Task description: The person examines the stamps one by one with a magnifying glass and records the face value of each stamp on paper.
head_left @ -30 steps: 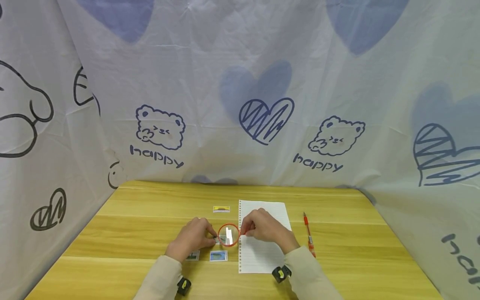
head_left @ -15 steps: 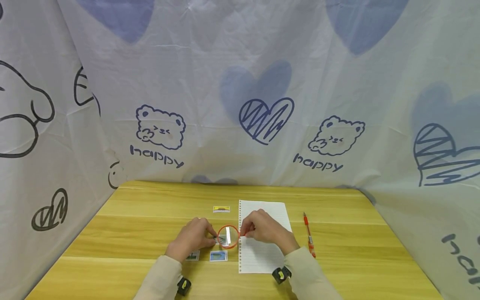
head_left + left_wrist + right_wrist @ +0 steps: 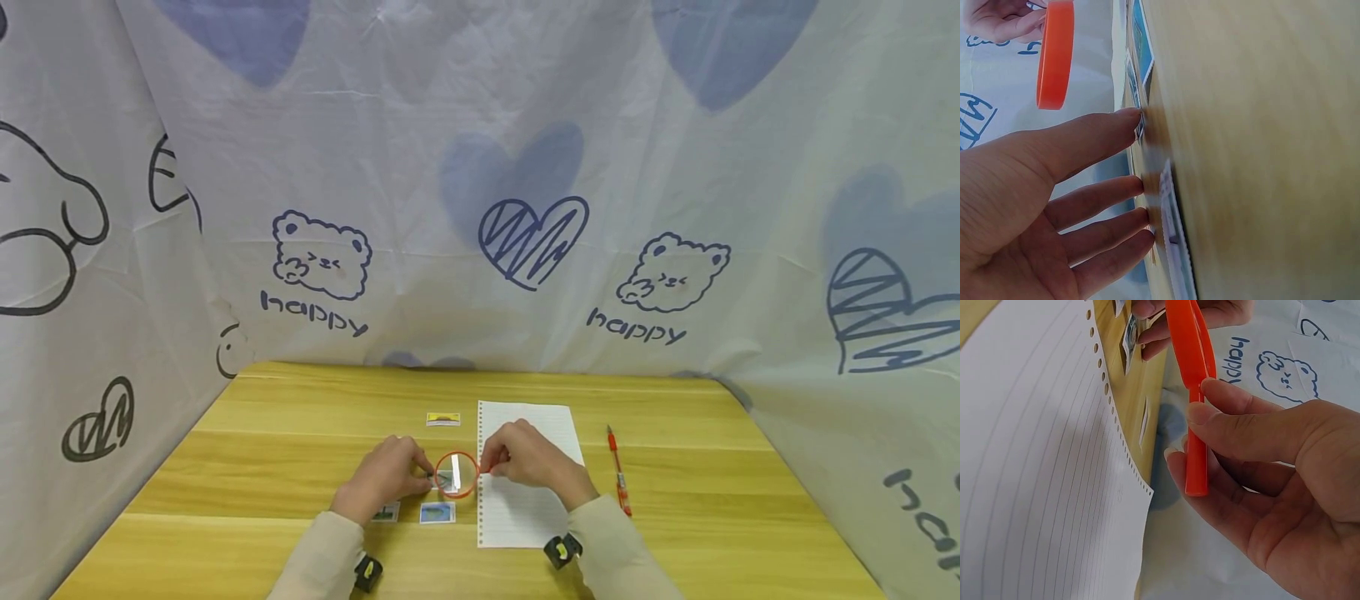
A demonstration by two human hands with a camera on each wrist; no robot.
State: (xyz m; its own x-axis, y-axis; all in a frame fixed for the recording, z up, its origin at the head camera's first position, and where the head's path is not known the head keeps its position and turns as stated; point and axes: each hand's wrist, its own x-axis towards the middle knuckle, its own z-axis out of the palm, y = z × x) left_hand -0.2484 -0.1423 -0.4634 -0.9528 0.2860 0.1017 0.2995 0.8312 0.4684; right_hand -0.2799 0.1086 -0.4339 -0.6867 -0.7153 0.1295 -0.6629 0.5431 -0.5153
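Note:
My right hand [image 3: 528, 454] grips the short handle of a red-orange magnifying glass [image 3: 1196, 450] between thumb and fingers. Its round lens is held over a small postage stamp [image 3: 444, 481], which shows through the glass with a white glare strip across it. On the stamp's left side, the thumb and fingertips of my left hand [image 3: 386, 473] touch its edge, the fingers fairly straight and down at the table [image 3: 1260, 156]. A blue stamp [image 3: 437, 512] lies nearer me. Another stamp [image 3: 387, 511] is partly hidden under the left hand.
A yellow stamp [image 3: 443, 419] lies farther back. Lined paper [image 3: 517, 521] with punched holes along its left edge lies under the right hand. Farther right is a red pen [image 3: 618, 471]. Printed cloth [image 3: 450, 167] hangs behind the table.
The magnifying glass has shifted very slightly toward me, and the white glare in its lens has narrowed. Both hands stay nearly in place.

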